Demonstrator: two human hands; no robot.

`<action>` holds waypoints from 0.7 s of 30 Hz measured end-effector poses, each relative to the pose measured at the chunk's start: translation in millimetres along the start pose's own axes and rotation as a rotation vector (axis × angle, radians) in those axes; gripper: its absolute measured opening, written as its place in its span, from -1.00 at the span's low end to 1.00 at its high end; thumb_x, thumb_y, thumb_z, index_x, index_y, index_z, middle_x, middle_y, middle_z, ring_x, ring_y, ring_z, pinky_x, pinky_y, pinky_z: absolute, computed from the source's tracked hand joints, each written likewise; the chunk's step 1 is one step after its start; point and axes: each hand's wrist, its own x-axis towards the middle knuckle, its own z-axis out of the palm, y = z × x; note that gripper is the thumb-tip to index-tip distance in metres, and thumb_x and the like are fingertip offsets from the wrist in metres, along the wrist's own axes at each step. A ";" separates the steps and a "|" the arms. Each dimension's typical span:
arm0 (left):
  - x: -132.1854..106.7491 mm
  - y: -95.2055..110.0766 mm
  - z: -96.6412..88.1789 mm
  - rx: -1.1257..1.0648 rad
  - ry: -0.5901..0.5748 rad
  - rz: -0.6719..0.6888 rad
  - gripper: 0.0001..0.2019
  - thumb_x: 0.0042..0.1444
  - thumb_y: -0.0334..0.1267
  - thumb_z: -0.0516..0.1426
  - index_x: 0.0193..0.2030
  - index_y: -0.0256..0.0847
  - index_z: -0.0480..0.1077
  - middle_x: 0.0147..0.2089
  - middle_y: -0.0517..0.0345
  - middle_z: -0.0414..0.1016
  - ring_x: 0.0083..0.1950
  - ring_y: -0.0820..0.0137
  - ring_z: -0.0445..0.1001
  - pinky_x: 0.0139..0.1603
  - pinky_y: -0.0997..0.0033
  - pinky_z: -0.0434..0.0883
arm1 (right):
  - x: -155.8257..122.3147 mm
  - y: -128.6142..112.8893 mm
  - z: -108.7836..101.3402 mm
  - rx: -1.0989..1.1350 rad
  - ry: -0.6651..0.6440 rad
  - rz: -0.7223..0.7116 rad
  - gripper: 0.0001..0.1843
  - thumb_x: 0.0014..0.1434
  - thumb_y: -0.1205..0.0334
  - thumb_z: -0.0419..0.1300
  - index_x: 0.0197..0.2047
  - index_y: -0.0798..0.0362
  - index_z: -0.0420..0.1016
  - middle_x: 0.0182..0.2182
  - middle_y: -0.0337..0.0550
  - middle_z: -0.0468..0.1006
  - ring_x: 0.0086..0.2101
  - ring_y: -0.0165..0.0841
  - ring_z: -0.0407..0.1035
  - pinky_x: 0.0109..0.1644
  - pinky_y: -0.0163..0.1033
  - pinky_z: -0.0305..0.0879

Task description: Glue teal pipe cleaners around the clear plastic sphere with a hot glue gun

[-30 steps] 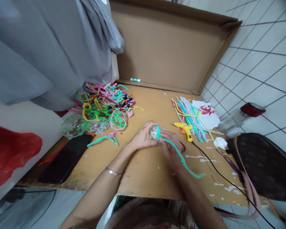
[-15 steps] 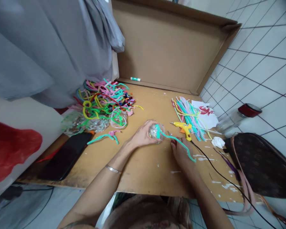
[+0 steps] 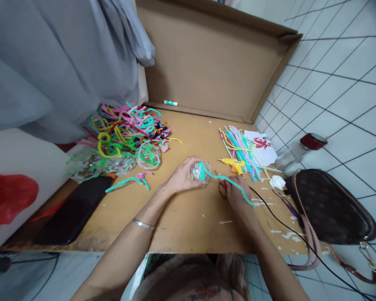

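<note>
My left hand (image 3: 185,174) is closed around a small clear plastic container (image 3: 194,171), gripping it from its left side. A teal pipe cleaner (image 3: 222,177) is attached to the container's front, and its loose end trails right, over my right hand. With my right hand (image 3: 239,195) I hold scissors (image 3: 222,189) by their red handles. Their blades point up and left toward the container without touching it. Just beyond my right hand lies a yellow glue gun (image 3: 233,163), its nozzle facing left.
Tangled pipe cleaners (image 3: 130,125) are heaped at the back left, beside clear containers (image 3: 120,164) and a black phone (image 3: 77,209). On the right are straight pipe cleaners (image 3: 242,146), crumpled tissue (image 3: 277,182), a glass bottle (image 3: 290,156) and a brown bag (image 3: 335,209). A cardboard panel (image 3: 207,62) stands behind.
The view has shifted slightly, moving the scene left. The scissors' red handles show more plainly at my right hand. My left hand keeps its hold on the container.
</note>
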 end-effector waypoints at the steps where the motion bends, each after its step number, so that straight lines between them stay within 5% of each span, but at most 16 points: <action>1: 0.0 0.0 0.2 0.003 -0.002 -0.005 -0.35 -0.16 -0.09 0.36 0.09 -0.18 0.27 0.13 -0.05 0.39 0.18 0.13 0.41 0.22 0.09 0.35 | 6.2 0.7 -4.2 -0.092 -0.029 0.054 -0.64 0.31 0.12 -0.02 -0.35 0.09 0.49 -0.40 0.05 0.49 -0.33 -0.18 0.36 -0.23 -0.12 0.27; 6: 0.2 -1.4 2.0 -0.003 0.011 -0.012 -0.34 -0.16 -0.11 0.37 0.09 -0.18 0.27 0.14 -0.06 0.39 0.19 0.13 0.41 0.22 0.10 0.34 | 40.9 2.0 -9.4 -0.577 -0.287 0.407 -0.46 0.27 -0.08 0.03 -0.07 0.30 0.47 -0.19 0.29 0.52 -0.18 -0.03 0.45 -0.16 -0.07 0.32; 14: 0.6 -2.7 3.0 -0.004 -0.002 0.005 -0.33 -0.16 -0.12 0.38 0.10 -0.17 0.27 0.13 -0.03 0.40 0.18 0.13 0.41 0.22 0.10 0.35 | 60.0 -0.5 4.1 -0.566 -0.273 0.564 -0.45 0.19 -0.04 0.11 -0.05 0.35 0.48 -0.20 0.29 0.53 -0.15 0.01 0.50 -0.23 -0.11 0.35; 21: 1.2 -1.4 2.9 0.005 0.002 -0.021 -0.31 -0.18 -0.13 0.38 0.11 -0.15 0.26 0.14 -0.02 0.40 0.17 0.13 0.41 0.22 0.08 0.34 | 63.2 -9.9 -26.3 -0.554 -0.236 0.621 -0.50 0.21 0.06 0.03 0.03 0.32 0.38 -0.16 0.30 0.54 -0.20 0.00 0.51 -0.26 -0.10 0.33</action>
